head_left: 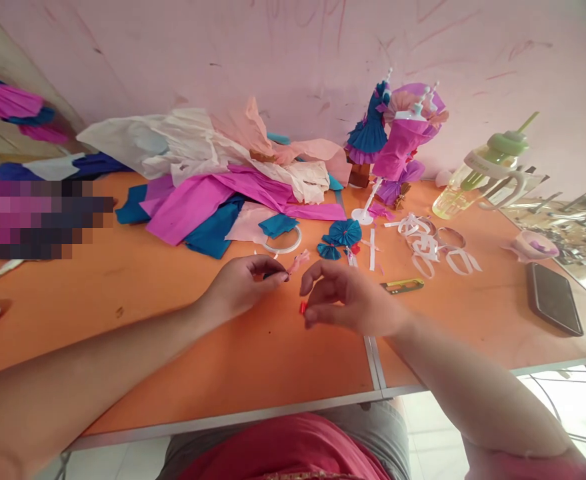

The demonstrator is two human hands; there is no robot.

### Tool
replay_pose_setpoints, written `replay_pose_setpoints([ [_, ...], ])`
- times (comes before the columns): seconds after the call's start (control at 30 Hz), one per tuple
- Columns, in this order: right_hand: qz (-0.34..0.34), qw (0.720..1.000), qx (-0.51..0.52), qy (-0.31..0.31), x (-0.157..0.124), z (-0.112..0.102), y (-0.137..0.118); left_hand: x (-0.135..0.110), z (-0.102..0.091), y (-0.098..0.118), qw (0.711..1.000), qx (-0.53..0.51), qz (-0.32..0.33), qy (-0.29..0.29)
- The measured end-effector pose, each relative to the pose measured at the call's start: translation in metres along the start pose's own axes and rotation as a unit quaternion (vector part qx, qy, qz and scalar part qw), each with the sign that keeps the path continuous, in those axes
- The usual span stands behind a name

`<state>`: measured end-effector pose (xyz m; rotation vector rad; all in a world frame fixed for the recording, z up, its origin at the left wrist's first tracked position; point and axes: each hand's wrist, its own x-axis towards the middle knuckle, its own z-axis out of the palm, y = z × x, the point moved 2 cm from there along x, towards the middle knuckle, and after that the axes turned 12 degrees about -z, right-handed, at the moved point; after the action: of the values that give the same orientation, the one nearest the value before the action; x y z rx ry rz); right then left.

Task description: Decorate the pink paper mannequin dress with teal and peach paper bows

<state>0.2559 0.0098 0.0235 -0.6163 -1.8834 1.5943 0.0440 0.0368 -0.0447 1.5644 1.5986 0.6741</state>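
My left hand [245, 283] is closed in a pinch above the table. From its fingertips sticks out a small piece of pink crepe paper [300, 260], with a dark bit at the thumb. Just to the right is my right hand [350, 300], fingers curled, with a small red piece [303, 307] at the thumb tip; its exact kind is too small to make out. Beyond the hands lie pleated blue paper rosettes [345, 232] and a white tape ring [293, 243] with a blue paper square [277, 225] partly over it.
Crumpled crepe paper sheets [193, 207] pile against the wall. Small paper dresses on stands [400, 150] are behind the rosettes. To the right are a yellow cutter [403, 286], white ribbon strips [423, 240], a drink bottle [473, 180] and a phone [555, 298] near the table edge.
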Motion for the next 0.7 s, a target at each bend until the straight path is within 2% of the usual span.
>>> replay_pose_setpoints([
  [0.07, 0.008, 0.999, -0.027, -0.031, -0.002, 0.013, 0.001, 0.0, 0.0, 0.002, 1.0, -0.017, -0.009, 0.003],
  [0.1, 0.007, 0.999, -0.041, -0.023, -0.001, 0.017, 0.005, -0.001, 0.0, 0.002, 1.0, -0.025, -0.009, 0.0],
  [0.13, 0.007, 0.999, -0.049, 0.002, 0.0, 0.019, 0.01, -0.002, 0.001, 0.003, 0.999, -0.031, -0.008, -0.009],
  [0.27, 0.006, 0.985, -0.054, 0.163, 0.008, 0.015, 0.032, -0.009, 0.005, 0.006, 0.998, -0.045, -0.001, -0.046],
  [0.47, 0.073, 0.964, -0.024, 0.256, 0.012, 0.02, 0.042, -0.014, 0.004, 0.009, 0.999, -0.025, 0.011, -0.022],
  [0.7, 0.135, 0.952, 0.011, 0.274, 0.014, 0.018, 0.051, -0.022, 0.003, 0.017, 0.999, 0.002, 0.043, 0.0],
])
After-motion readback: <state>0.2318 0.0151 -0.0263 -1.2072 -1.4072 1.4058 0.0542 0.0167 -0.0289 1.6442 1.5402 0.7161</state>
